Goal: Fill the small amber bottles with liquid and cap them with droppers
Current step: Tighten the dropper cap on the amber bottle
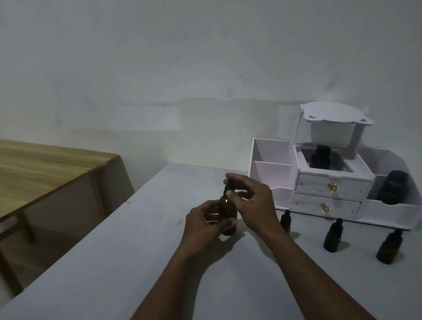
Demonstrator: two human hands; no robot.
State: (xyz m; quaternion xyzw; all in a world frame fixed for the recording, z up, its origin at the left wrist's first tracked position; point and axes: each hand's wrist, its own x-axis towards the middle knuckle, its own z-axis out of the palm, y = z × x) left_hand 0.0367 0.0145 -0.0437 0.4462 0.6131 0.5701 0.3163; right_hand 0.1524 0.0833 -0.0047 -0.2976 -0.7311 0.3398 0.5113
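Observation:
An amber bottle [227, 217] stands upright on the grey table [127, 265]. My left hand [204, 226] grips its body from the left. My right hand [251, 197] pinches the black dropper cap [228, 186] on the bottle's neck. Three small amber bottles with black dropper caps stand to the right: one [285, 221] just behind my right wrist, one [333, 236] further right, one [389, 247] nearest the right edge.
A white desk organiser [331, 186] with two drawers stands at the back right; a dark bottle [319, 158] sits in its top compartment and a larger dark jar [394, 184] in its right bin. A wooden table [31, 170] stands at the left across a gap.

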